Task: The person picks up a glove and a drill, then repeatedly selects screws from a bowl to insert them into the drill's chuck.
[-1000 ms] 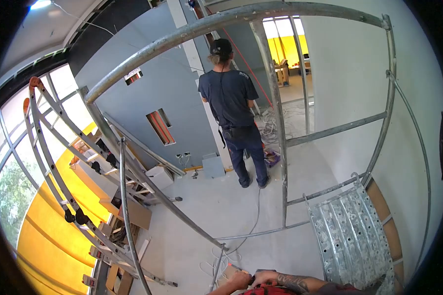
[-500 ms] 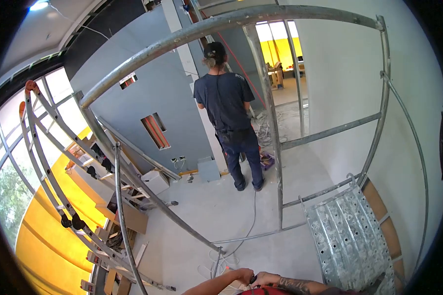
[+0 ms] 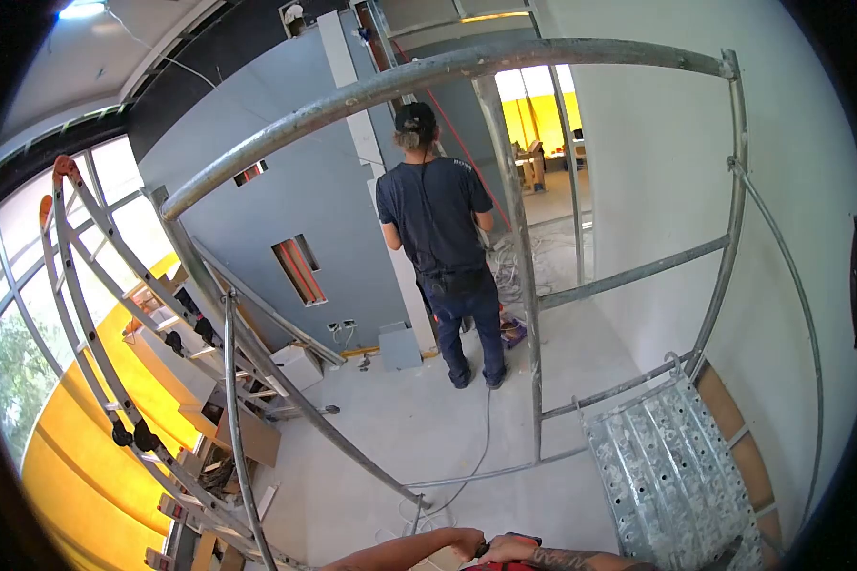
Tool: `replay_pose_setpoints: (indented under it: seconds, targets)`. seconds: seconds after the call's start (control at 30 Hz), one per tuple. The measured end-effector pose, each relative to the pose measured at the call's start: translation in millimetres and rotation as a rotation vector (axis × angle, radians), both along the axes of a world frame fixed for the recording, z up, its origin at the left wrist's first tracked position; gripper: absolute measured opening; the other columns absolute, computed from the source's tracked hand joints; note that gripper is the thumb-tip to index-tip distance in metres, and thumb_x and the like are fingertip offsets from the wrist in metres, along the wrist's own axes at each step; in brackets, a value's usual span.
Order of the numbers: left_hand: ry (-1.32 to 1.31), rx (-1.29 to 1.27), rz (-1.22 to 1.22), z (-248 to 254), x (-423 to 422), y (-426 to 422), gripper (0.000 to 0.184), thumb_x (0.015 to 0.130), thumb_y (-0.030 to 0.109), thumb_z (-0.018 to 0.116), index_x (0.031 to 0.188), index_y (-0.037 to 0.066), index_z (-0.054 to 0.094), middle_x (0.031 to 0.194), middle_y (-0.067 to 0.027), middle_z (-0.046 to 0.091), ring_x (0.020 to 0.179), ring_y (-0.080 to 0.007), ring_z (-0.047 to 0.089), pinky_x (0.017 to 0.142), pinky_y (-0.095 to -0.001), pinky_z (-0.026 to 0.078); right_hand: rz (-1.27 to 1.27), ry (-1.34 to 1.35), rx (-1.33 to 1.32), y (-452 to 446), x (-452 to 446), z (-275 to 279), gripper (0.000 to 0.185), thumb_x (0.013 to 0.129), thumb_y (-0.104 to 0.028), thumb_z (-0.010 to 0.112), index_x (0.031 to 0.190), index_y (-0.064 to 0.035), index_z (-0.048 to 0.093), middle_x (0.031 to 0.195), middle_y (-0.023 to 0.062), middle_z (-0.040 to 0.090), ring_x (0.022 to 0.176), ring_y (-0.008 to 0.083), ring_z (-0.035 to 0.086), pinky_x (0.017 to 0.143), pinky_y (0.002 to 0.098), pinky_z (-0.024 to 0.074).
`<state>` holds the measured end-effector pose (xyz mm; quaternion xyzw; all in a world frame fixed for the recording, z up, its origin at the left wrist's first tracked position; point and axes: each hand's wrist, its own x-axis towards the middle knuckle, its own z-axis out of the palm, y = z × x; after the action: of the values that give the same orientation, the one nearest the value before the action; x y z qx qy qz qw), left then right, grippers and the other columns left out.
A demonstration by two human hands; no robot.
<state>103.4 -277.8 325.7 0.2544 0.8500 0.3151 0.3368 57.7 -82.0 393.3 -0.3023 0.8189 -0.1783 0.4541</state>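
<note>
Since one second earlier in the head view, the left forearm (image 3: 395,552) has been swung outward. The left hand (image 3: 466,542) and right hand (image 3: 511,548) are held close together at the bottom edge, a small dark object (image 3: 483,549) seen between them; how far the hands are closed, and on what, cannot be told. Beyond them, a tubular metal frame (image 3: 462,63) is seen, with a perforated metal plank (image 3: 671,466) at its lower right.

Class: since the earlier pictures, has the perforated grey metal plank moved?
No. The perforated grey metal plank is hooked at the same spot along the round grey tube; only the whole view has shifted.
</note>
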Motion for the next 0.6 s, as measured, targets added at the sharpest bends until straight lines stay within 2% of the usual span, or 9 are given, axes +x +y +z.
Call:
replay_pose_setpoints:
  seconds: [0.03, 0.07, 0.1, 0.23, 0.4, 0.43, 0.5, 0.53, 0.6]
  targets:
    - [0.001, 0.002, 0.001, -15, -4, 1, 0.026, 0.053, 0.003, 0.061, 0.079, 0.002, 0.065, 0.062, -0.013, 0.064, 0.054, -0.0252, 0.063, 0.048, -0.0379, 0.05, -0.006, 0.037, 0.049, 1, 1, 20, 0.059, 0.07, -0.058, 0.071, 0.101, -0.0077, 0.072, 0.106, 0.0126, 0.07, 0.095, 0.0253, 0.066, 0.075, 0.0417, 0.0495]
    - [-0.172, -0.119, 0.016, -49, -13, 0, 0.026, 0.053, 0.003, 0.06, 0.078, 0.002, 0.065, 0.062, -0.0131, 0.064, 0.056, -0.0254, 0.064, 0.048, -0.0383, 0.05, -0.006, 0.039, 0.049, -1, 0, 13, 0.059, 0.07, -0.058, 0.071, 0.101, -0.0077, 0.072, 0.106, 0.0126, 0.07, 0.095, 0.0253, 0.066, 0.075, 0.0417, 0.0495]
    - [-0.346, -0.239, 0.031, -67, -17, 0, 0.025, 0.052, 0.003, 0.059, 0.077, 0.002, 0.064, 0.063, -0.0133, 0.064, 0.057, -0.0255, 0.065, 0.048, -0.0386, 0.051, 0.001, -0.049, 0.018, -5, -4, -5, 0.057, 0.07, -0.056, 0.071, 0.098, -0.0069, 0.072, 0.098, 0.0112, 0.067, 0.088, 0.0235, 0.064, 0.071, 0.04, 0.0483]
    - [-0.387, -0.368, -0.031, -23, -21, 12, 0.028, 0.056, 0.005, 0.064, 0.084, 0.004, 0.064, 0.076, -0.0141, 0.068, 0.073, -0.0259, 0.069, 0.063, -0.0414, 0.054, 0.031, -0.403, -0.096, -18, -20, -92, 0.049, 0.07, -0.051, 0.072, 0.083, -0.0037, 0.071, 0.066, 0.0058, 0.058, 0.061, 0.016, 0.054, 0.054, 0.0329, 0.0436]
    - [0.225, -0.514, 0.016, 61, -7, 31, 0.032, 0.069, 0.011, 0.068, 0.099, 0.005, 0.061, 0.088, -0.0136, 0.068, 0.087, -0.0269, 0.068, 0.081, -0.048, 0.05, 0.051, -0.632, -0.017, -21, -34, -125, 0.049, 0.069, -0.052, 0.072, 0.08, -0.0039, 0.069, 0.067, 0.0046, 0.057, 0.06, 0.0162, 0.053, 0.053, 0.033, 0.0431]
    - [0.222, -0.517, 0.014, 34, -1, 30, 0.032, 0.069, 0.011, 0.068, 0.099, 0.005, 0.061, 0.088, -0.0136, 0.068, 0.087, -0.0269, 0.068, 0.081, -0.048, 0.05, 0.061, -0.615, -0.014, -19, -36, -123, 0.049, 0.069, -0.052, 0.072, 0.08, -0.0038, 0.068, 0.067, 0.0046, 0.057, 0.06, 0.0162, 0.053, 0.053, 0.033, 0.0431]
    - [0.705, -0.569, 0.177, -44, 11, 27, 0.028, 0.083, 0.019, 0.061, 0.108, 0.007, 0.055, 0.093, -0.0129, 0.067, 0.092, -0.0281, 0.066, 0.09, -0.0529, 0.045, 0.071, -0.579, -0.011, -16, -42, -117, 0.049, 0.069, -0.051, 0.072, 0.08, -0.0038, 0.068, 0.067, 0.0046, 0.057, 0.06, 0.0162, 0.053, 0.053, 0.033, 0.0429]
    - [0.764, -0.514, 0.223, -42, 12, 29, 0.022, 0.088, 0.019, 0.054, 0.106, 0.007, 0.054, 0.088, -0.011, 0.067, 0.087, -0.0289, 0.066, 0.087, -0.0542, 0.046, 0.071, -0.569, -0.01, -15, -43, -118, 0.049, 0.069, -0.051, 0.072, 0.08, -0.0038, 0.068, 0.067, 0.0046, 0.057, 0.06, 0.0161, 0.053, 0.053, 0.033, 0.0429]
    - [0.732, -0.535, 0.22, -41, 8, 33, 0.021, 0.087, 0.02, 0.055, 0.103, 0.007, 0.055, 0.086, -0.0109, 0.067, 0.085, -0.0287, 0.067, 0.086, -0.0535, 0.046, 0.072, -0.548, -0.011, -13, -43, -121, 0.049, 0.069, -0.051, 0.072, 0.08, -0.0037, 0.068, 0.067, 0.0046, 0.057, 0.06, 0.0161, 0.053, 0.053, 0.033, 0.0427]
